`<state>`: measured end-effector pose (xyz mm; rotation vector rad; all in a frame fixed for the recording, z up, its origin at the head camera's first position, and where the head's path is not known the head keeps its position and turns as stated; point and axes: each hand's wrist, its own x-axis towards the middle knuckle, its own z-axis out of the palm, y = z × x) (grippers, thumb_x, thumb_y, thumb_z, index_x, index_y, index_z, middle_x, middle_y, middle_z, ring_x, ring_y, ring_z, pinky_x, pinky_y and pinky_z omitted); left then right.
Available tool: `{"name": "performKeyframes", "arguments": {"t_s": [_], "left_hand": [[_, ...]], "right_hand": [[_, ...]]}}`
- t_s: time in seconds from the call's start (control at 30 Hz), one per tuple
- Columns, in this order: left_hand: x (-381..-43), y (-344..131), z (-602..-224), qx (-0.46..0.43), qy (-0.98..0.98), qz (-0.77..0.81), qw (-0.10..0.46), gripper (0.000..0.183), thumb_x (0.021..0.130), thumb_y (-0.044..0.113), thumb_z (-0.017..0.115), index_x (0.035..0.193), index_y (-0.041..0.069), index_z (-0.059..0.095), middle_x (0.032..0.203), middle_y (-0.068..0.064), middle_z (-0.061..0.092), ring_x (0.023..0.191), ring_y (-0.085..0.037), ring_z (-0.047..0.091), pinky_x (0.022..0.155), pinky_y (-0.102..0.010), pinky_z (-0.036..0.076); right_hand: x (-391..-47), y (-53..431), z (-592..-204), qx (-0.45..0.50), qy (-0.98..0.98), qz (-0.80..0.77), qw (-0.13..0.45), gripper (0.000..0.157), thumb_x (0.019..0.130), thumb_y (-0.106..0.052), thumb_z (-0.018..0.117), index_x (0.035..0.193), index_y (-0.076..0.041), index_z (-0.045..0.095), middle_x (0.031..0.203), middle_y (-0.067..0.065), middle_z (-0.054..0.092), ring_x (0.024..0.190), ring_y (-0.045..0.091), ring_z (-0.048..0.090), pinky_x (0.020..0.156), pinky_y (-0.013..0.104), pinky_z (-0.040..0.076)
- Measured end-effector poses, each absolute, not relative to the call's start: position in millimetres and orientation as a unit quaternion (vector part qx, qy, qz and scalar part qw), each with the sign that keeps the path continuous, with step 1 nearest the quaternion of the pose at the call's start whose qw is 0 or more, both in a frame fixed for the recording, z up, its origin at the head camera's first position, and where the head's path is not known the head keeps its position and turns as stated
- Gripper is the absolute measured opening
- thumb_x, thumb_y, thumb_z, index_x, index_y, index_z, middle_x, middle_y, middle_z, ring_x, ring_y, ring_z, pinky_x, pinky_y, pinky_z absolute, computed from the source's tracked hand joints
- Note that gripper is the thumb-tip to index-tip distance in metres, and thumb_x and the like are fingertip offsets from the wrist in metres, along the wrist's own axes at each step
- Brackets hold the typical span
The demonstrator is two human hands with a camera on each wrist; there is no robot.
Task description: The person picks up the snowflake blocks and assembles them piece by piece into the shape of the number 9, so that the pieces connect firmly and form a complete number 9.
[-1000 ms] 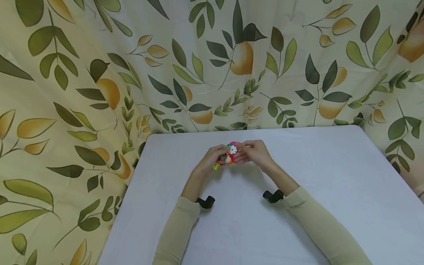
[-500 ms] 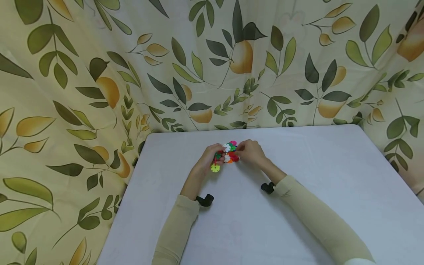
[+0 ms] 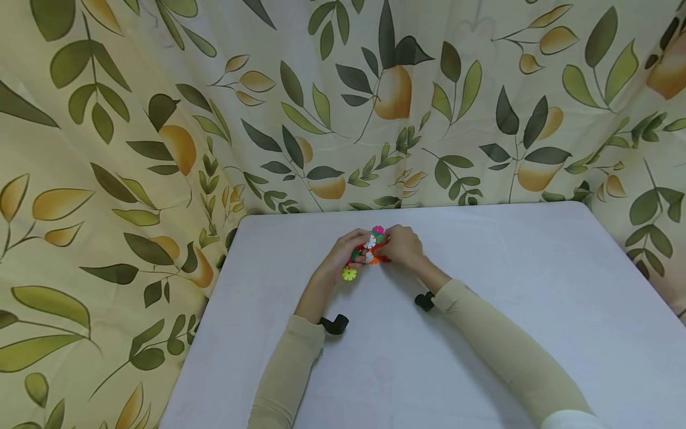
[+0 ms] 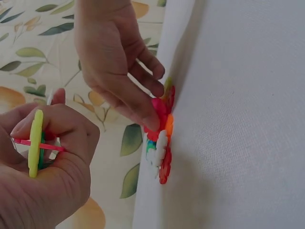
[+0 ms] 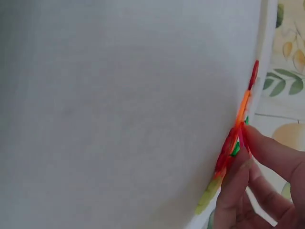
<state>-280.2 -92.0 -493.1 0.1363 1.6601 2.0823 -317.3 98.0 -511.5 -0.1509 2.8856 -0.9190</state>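
Note:
My left hand [image 3: 339, 255] grips part of a cluster of colourful notched plastic discs, fingers curled. A yellow disc [image 3: 349, 273] hangs below that hand; in the left wrist view the yellow disc [image 4: 35, 143] stands edge-on, with pink and green discs behind it. White discs [image 3: 370, 241] and a pink disc [image 3: 378, 230] sit higher in the cluster. With thumb and forefinger, my right hand [image 3: 404, 245] pinches a red disc [image 4: 159, 114] at the cluster's right side. Orange [image 5: 242, 109] and dark red discs [image 5: 224, 152] lie beside those fingertips. Curled fingers hide some discs.
A white-covered table [image 3: 386, 357] lies under both hands. Leaf-and-fruit patterned curtains [image 3: 332, 119] hang behind it and at the left. Black wrist cameras [image 3: 334, 325] stick out from both sleeves.
My right hand has left the upper white disc and come down onto the red disc, its forearm shifting left. The left hand has stayed nearly in place, still gripping the cluster.

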Motion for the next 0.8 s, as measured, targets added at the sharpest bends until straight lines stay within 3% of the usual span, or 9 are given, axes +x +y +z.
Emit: {"name": "performKeyframes", "arguments": {"t_s": [0.3,0.4,0.5,0.67,0.8], "left_hand": [[-280.0,-93.6,-494.5,0.049,0.623,0.749,0.222,0.046,0.11,0.028,0.05,0.134,-0.011,0.044,0.086,-0.009,0.052,0.057,-0.01,0.042,0.049,-0.015,0.035],[-279.3,-94.0,-493.9,0.051,0.624,0.748,0.219,0.033,0.11,0.026,0.05,0.118,-0.006,0.054,0.088,-0.011,0.054,0.057,-0.01,0.042,0.047,-0.016,0.035],[-279.2,-94.1,-493.7,0.044,0.619,0.753,0.219,0.02,0.11,0.024,0.05,0.106,0.006,0.057,0.084,-0.008,0.053,0.056,-0.01,0.039,0.046,-0.017,0.033],[-280.0,-93.3,-492.7,0.018,0.603,0.766,0.222,0.018,0.11,0.027,0.051,0.117,0.013,0.058,0.079,-0.003,0.049,0.054,-0.009,0.036,0.045,-0.015,0.03],[-280.4,-93.2,-491.8,0.008,0.599,0.77,0.22,0.017,0.11,0.028,0.052,0.118,0.015,0.059,0.078,-0.003,0.048,0.053,-0.008,0.035,0.044,-0.015,0.03]], "right_hand": [[-314.0,106.3,-511.8,-0.051,0.932,-0.357,0.032,0.014,0.086,-0.026,0.084,0.095,-0.015,0.085,0.083,-0.001,0.078,0.073,0.019,0.064,0.061,0.032,0.048],[-310.3,110.4,-507.2,-0.059,0.919,-0.388,0.028,0.013,0.088,-0.024,0.083,0.096,-0.013,0.084,0.085,0.001,0.078,0.079,0.021,0.063,0.064,0.032,0.049],[-304.5,115.1,-501.1,-0.071,0.897,-0.435,0.012,0.014,0.091,-0.022,0.081,0.097,-0.009,0.082,0.086,0.005,0.078,0.078,0.023,0.068,0.064,0.032,0.053],[-298.8,121.0,-494.2,-0.097,0.865,-0.492,-0.028,0.014,0.093,-0.019,0.08,0.099,-0.006,0.08,0.086,0.008,0.078,0.076,0.022,0.076,0.064,0.03,0.058],[-293.7,123.4,-489.4,-0.112,0.834,-0.54,-0.035,0.013,0.093,-0.013,0.08,0.1,-0.002,0.077,0.089,0.012,0.078,0.08,0.028,0.078,0.074,0.044,0.063]]}}
